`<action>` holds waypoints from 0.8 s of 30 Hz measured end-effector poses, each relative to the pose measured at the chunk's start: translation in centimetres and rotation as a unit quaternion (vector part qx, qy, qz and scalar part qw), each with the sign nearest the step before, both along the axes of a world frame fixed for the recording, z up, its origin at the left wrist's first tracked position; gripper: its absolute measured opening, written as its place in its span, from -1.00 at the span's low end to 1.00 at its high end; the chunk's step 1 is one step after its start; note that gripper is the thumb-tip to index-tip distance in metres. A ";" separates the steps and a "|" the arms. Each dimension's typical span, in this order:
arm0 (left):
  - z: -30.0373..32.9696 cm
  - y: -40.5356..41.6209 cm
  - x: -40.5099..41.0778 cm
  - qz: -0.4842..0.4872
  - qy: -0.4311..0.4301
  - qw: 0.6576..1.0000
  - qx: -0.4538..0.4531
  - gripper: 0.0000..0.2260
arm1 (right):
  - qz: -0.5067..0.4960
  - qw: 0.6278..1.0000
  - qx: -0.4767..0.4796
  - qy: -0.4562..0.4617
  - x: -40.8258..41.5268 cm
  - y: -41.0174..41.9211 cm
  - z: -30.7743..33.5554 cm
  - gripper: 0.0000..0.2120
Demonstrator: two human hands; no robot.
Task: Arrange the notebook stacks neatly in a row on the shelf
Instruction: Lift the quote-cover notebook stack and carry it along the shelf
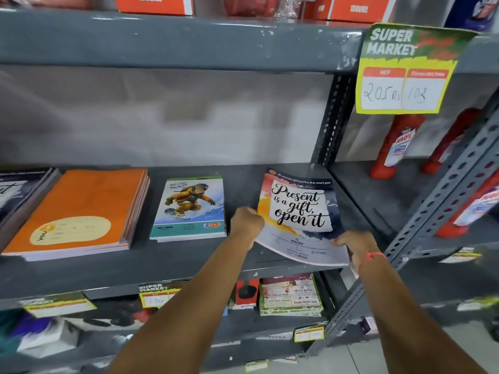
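On the grey shelf [243, 265] lie an orange notebook stack [81, 211] at the left and a smaller stack with a snowboarder cover [189, 209] in the middle. A dark stack [19, 190] shows at the far left edge. At the right, a notebook stack with "Present is a gift, open it" on its cover [299, 214] sits tilted, its near edge raised off the shelf. My left hand [247, 222] grips its left edge. My right hand [356, 245], a red thread on the wrist, holds its near right corner.
A perforated grey upright [332, 117] bounds the shelf bay on the right. Red cleaner bottles [399, 141] stand in the neighbouring bay under a yellow price tag [405, 76]. Orange boxes [154, 4] sit on the shelf above; more goods and price tags fill the shelf below.
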State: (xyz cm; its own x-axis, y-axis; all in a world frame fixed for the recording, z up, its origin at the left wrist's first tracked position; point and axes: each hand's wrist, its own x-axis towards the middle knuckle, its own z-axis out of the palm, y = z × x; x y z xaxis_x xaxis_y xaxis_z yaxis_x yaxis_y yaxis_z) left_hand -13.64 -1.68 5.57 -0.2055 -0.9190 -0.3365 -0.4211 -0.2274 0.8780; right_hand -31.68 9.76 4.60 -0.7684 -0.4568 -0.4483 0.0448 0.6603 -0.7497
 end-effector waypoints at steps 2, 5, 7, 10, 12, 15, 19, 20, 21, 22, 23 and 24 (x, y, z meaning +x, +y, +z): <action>1.0 0.0 0.5 -0.005 0.013 1.000 0.004 -0.69 | -0.028 0.998 -0.034 -0.033 0.3 0.2 0.2 -0.88; 2.4 -0.1 2.2 -0.004 0.025 1.000 0.001 -0.70 | -0.021 0.995 -0.089 -0.050 1.8 0.1 1.4 -0.87; 3.1 -0.6 4.3 0.007 0.033 0.999 -0.008 -0.70 | -0.001 0.990 -0.130 -0.047 3.8 -0.5 2.8 -0.91; 4.2 -1.8 9.0 0.027 0.051 0.998 -0.027 -0.68 | 0.019 0.980 -0.190 -0.054 7.9 -2.4 5.0 -0.80; 5.0 -2.8 12.9 0.042 0.068 0.996 -0.042 -0.73 | 0.031 0.971 -0.229 -0.067 11.3 -4.0 6.3 -0.78; 5.9 -4.5 20.2 0.088 0.113 0.987 -0.068 -0.77 | 0.054 0.955 -0.278 -0.091 18.1 -6.7 7.3 -0.77; 6.5 -7.4 31.7 0.111 0.095 0.984 -0.105 -0.71 | 0.092 0.949 -0.287 -0.095 28.5 -11.2 7.1 -0.76; 6.6 -8.0 34.4 0.120 0.095 0.982 -0.115 -0.66 | 0.101 0.945 -0.295 -0.103 31.1 -12.4 7.0 -0.75; 6.8 -8.6 37.2 0.133 0.092 0.980 -0.117 -0.65 | 0.114 0.940 -0.301 -0.114 33.6 -13.5 6.8 -0.75; 6.9 -9.2 40.0 0.146 0.083 0.979 -0.117 -0.66 | 0.130 0.936 -0.301 -0.127 36.3 -14.7 6.5 -0.76; 7.0 -9.7 42.4 0.156 0.074 0.979 -0.110 -0.68 | 0.144 0.933 -0.299 -0.139 38.6 -15.6 6.3 -0.78; 7.0 -10.5 45.1 0.167 0.076 0.977 -0.107 -0.67 | 0.156 0.932 -0.294 -0.145 41.2 -16.7 6.0 -0.81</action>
State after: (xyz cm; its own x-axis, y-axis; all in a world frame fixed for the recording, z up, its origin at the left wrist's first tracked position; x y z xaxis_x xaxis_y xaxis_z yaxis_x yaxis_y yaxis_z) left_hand 31.51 -12.13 12.58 0.0856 -0.9892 -0.1190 -0.2161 -0.1350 0.9670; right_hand 9.47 -6.90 10.60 -0.4424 -0.8699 -0.2179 0.1768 0.1537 -0.9722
